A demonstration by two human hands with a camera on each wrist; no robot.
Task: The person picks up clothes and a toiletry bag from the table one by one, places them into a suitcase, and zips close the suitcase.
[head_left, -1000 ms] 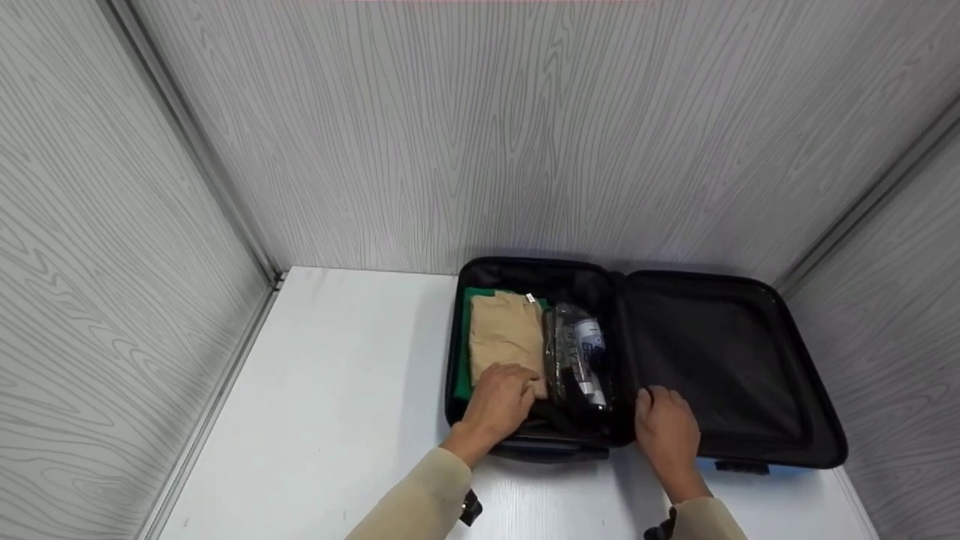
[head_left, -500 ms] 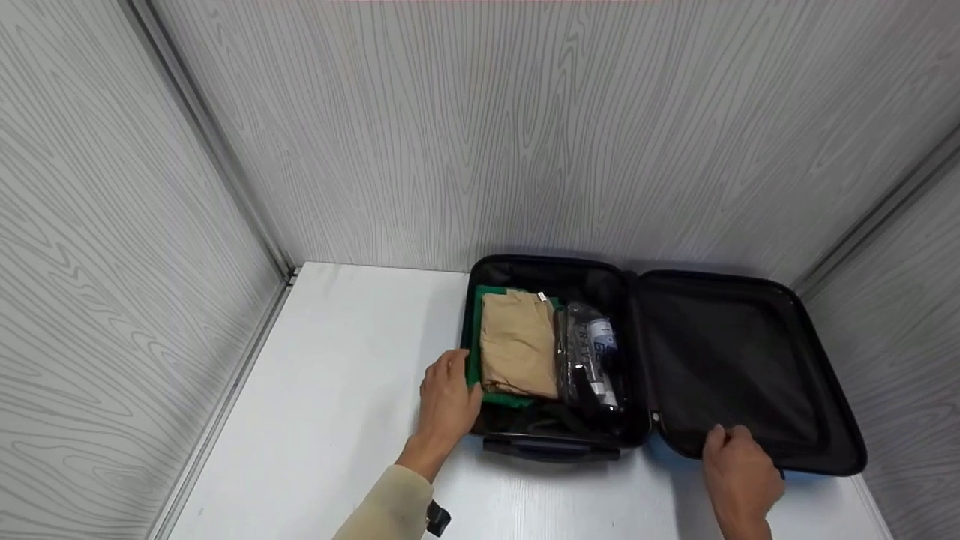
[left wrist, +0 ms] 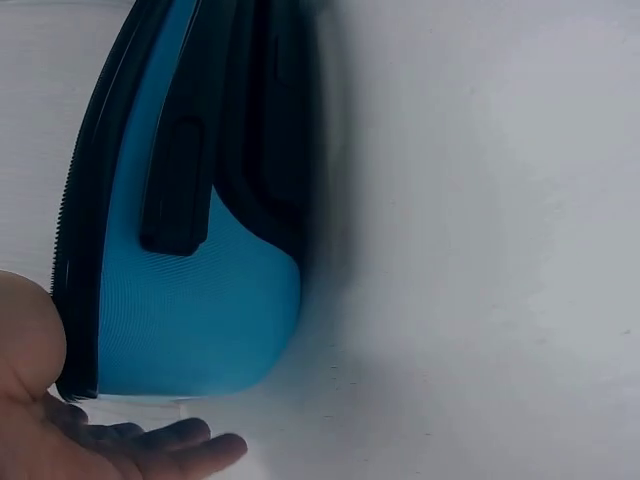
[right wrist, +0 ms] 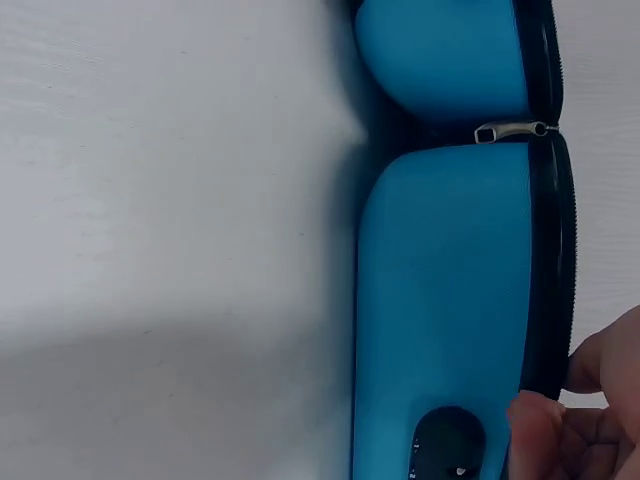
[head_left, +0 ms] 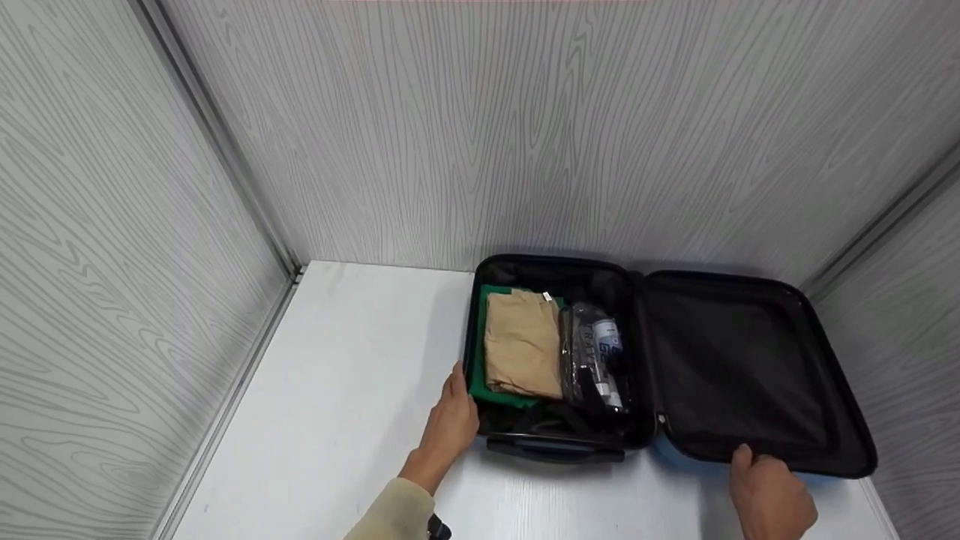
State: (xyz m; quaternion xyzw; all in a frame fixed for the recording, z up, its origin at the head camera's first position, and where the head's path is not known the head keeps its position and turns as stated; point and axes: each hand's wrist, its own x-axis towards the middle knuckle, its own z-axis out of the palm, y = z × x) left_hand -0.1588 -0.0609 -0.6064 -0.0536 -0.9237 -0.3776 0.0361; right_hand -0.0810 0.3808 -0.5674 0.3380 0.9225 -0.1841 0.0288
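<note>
Left hand (head_left: pixel 451 416) touches suitcase (left wrist: pixel 190 320) edge, right hand (head_left: pixel 771 496) pinches lid (head_left: pixel 739 367), table (head_left: pixel 360 367) spreading leftward.

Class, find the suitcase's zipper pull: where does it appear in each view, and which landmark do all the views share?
Head: zipper pull lower right, at the near end of the open suitcase's fold.
Left wrist: not in it.
Right wrist: upper right, beside the notch in the blue shell.
Shared landmark: blue shell.

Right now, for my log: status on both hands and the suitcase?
Left hand at packed half's side; right hand pinching other half's rim. Suitcase lying open. No obstruction seen.
</note>
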